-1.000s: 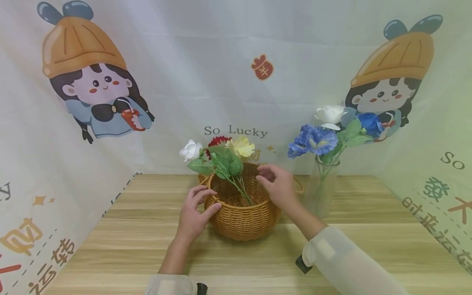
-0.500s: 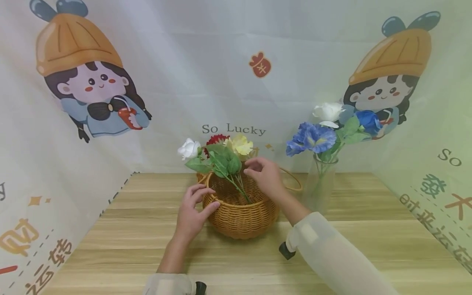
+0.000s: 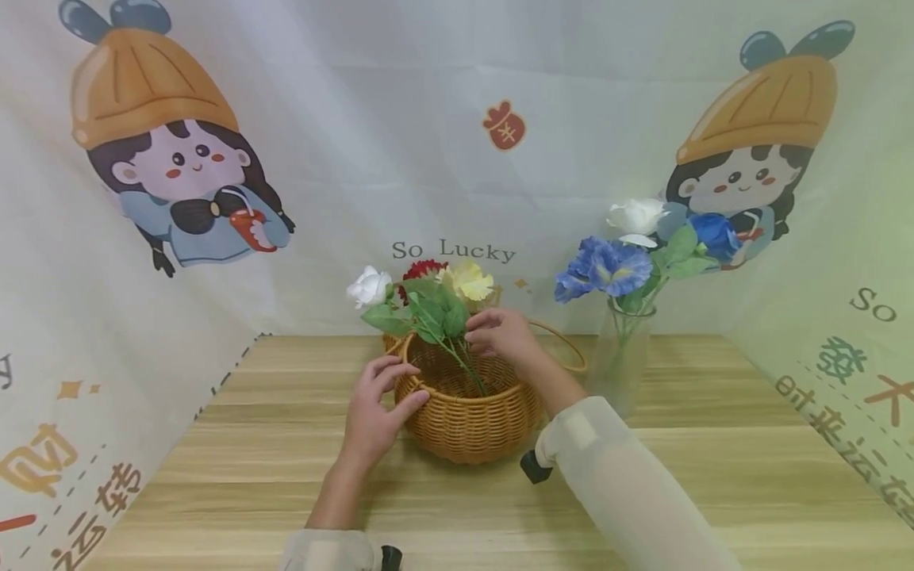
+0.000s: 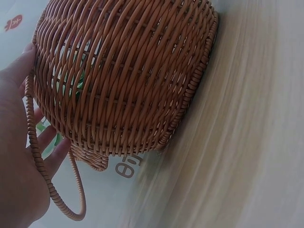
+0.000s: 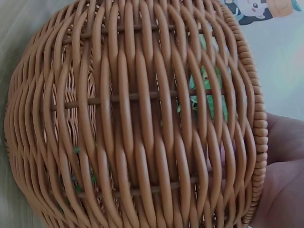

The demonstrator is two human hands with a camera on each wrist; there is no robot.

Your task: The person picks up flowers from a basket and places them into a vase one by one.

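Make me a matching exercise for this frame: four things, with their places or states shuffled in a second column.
1. Left hand
2. Right hand
3. Clear vase
4. Yellow flower

A. Holds blue flowers
B. Just right of the red flower
C. Fingers close to the green stems
D. At the basket's left rim

Pairs: 1-D, 2-C, 3-A, 4-B
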